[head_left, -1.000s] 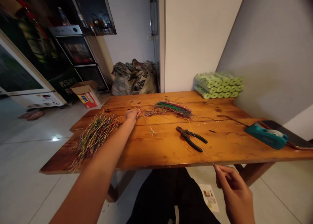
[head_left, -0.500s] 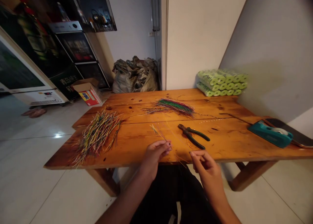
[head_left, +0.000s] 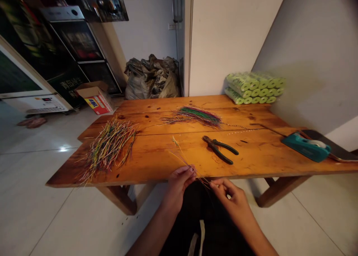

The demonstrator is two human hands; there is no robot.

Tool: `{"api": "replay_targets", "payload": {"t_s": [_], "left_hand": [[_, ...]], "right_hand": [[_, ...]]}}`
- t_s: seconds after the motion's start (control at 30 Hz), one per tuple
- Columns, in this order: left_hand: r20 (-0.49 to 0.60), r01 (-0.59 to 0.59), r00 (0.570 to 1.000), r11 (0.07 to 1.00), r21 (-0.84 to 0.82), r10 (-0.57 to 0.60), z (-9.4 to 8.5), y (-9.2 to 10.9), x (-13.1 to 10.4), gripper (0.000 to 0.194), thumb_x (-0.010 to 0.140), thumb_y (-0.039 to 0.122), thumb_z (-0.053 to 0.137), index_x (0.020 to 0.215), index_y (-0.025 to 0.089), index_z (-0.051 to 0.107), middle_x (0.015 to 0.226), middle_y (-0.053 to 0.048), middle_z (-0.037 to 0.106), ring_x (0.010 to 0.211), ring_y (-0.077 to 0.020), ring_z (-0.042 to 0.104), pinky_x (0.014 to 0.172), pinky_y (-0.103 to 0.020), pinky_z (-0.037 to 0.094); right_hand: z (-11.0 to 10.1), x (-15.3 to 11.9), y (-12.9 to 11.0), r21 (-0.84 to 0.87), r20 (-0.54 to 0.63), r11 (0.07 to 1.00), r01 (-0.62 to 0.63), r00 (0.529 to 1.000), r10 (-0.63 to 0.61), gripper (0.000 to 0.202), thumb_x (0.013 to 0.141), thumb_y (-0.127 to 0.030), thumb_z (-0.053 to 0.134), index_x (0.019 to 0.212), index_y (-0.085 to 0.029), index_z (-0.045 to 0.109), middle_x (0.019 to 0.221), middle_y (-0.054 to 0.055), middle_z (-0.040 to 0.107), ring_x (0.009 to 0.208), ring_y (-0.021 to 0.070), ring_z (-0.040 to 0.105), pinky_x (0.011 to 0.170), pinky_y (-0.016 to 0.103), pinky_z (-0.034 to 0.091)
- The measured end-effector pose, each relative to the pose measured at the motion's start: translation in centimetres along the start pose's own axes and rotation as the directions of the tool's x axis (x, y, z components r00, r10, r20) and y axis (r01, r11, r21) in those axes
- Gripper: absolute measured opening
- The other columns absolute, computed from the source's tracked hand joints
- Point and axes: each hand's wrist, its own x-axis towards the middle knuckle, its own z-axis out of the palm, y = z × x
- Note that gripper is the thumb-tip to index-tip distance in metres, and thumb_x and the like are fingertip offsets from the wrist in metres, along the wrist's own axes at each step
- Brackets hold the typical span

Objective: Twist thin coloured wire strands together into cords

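Note:
My left hand pinches several thin wires at the front edge of the wooden table. The wires stick out up and left from its fingertips, and their other ends reach down and right. Just to the right, my right hand has thumb and forefinger pressed together at those ends. Beyond the hands lie dark-handled pliers, jaws toward the upper left. A loose pile of multicoloured wires is on the table's left part. A green and purple wire bundle lies farther back.
A teal tape dispenser stands at the right, beside a dark flat object. Green-wrapped rolls are stacked at the back right. Behind the table are grey bags and an open carton on the floor.
My right hand has moved left and slightly down, closer to my left hand. More wires now show crossing at my left fingertips. The view has tilted down a little.

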Motion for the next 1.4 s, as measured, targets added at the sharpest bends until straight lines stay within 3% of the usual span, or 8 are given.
{"api": "replay_targets", "payload": {"t_s": [0.13,0.3,0.4,0.53,0.8,0.97,1.27,1.4], "left_hand": [[0.016,0.005,1.0,1.0,0.005,-0.005,-1.2,0.0,-0.2,0.02,0.054,0.024,0.081,0.065,0.013,0.07,0.067,-0.001,0.069,0.061,-0.0075,0.061,0.06,-0.015,0.049],[0.004,0.007,1.0,1.0,-0.009,-0.007,-3.1,0.2,-0.8,0.021,0.053,0.025,0.082,0.064,0.012,0.069,0.065,-0.002,0.069,0.058,-0.0074,0.06,0.058,-0.016,0.049],[0.026,0.024,0.999,1.0,0.004,-0.024,-3.8,0.2,-1.1,0.022,0.052,0.025,0.082,0.061,0.011,0.068,0.062,-0.003,0.068,0.057,-0.0078,0.06,0.057,-0.016,0.048],[0.017,0.037,0.999,0.999,0.014,-0.038,-4.3,0.4,-1.3,0.023,0.05,0.025,0.083,0.061,0.011,0.068,0.06,-0.002,0.067,0.055,-0.0077,0.059,0.056,-0.016,0.048],[-0.01,-0.016,1.0,1.0,0.019,0.016,-4.3,1.0,-1.2,0.022,0.052,0.025,0.082,0.059,0.012,0.066,0.057,-0.001,0.064,0.053,-0.0076,0.056,0.054,-0.018,0.046],[0.0,-0.02,1.0,0.998,0.058,0.02,-3.9,1.0,-1.4,0.022,0.052,0.026,0.081,0.058,0.013,0.065,0.057,0.0,0.064,0.052,-0.0073,0.055,0.055,-0.018,0.045],[0.126,-0.089,0.99,0.961,0.261,0.057,-3.4,1.0,-2.4,0.014,0.065,0.025,0.073,0.065,0.014,0.064,0.067,-0.001,0.069,0.069,-0.0116,0.062,0.068,-0.021,0.046],[0.176,-0.079,0.984,0.957,0.278,0.03,-2.6,0.6,-3.0,0.019,0.063,0.021,0.074,0.071,0.016,0.057,0.06,0.002,0.067,0.06,-0.0094,0.061,0.064,-0.02,0.044]], "right_hand": [[-1.3,0.4,0.3,-0.082,0.143,0.994,0.068,0.988,-0.056,0.029,0.082,-0.044,0.049,0.076,-0.02,0.064,0.051,-0.004,0.049,0.048,0.0124,0.047,0.047,0.022,0.036],[-2.8,3.0,1.6,-0.275,0.009,0.944,0.182,0.982,-0.187,0.031,0.089,-0.04,0.04,0.092,-0.02,0.064,0.081,0.006,0.066,0.073,0.0205,0.06,0.067,0.031,0.046],[-2.1,5.0,2.4,-0.517,0.072,0.777,0.359,0.923,-0.379,0.03,0.089,-0.036,0.043,0.109,-0.021,0.061,0.102,0.009,0.064,0.094,0.0254,0.054,0.083,0.038,0.042],[-0.1,6.9,3.1,-0.692,0.213,0.552,0.464,0.863,-0.459,0.036,0.088,-0.037,0.047,0.12,-0.021,0.055,0.117,0.009,0.062,0.1,0.0286,0.05,0.078,0.041,0.039],[0.5,5.4,3.8,-0.588,0.336,0.525,0.615,0.776,-0.533,0.035,0.088,-0.034,0.05,0.119,-0.02,0.055,0.112,0.006,0.065,0.105,0.024,0.052,0.084,0.039,0.035],[1.3,4.2,4.6,-0.441,0.242,0.57,0.693,0.703,-0.668,0.021,0.087,-0.019,0.053,0.105,-0.021,0.062,0.097,0.004,0.071,0.093,0.0194,0.06,0.083,0.036,0.039],[1.3,4.5,1.9,0.014,0.003,0.929,0.371,0.929,-0.371,0.014,0.085,-0.03,0.052,0.084,-0.021,0.062,0.081,0.006,0.07,0.077,0.0197,0.066,0.07,0.033,0.051],[2.0,4.0,-1.1,0.403,0.17,0.915,0.035,0.979,-0.112,0.017,0.078,-0.036,0.061,0.081,-0.02,0.059,0.073,0.001,0.069,0.07,0.0166,0.067,0.068,0.028,0.052]]}}
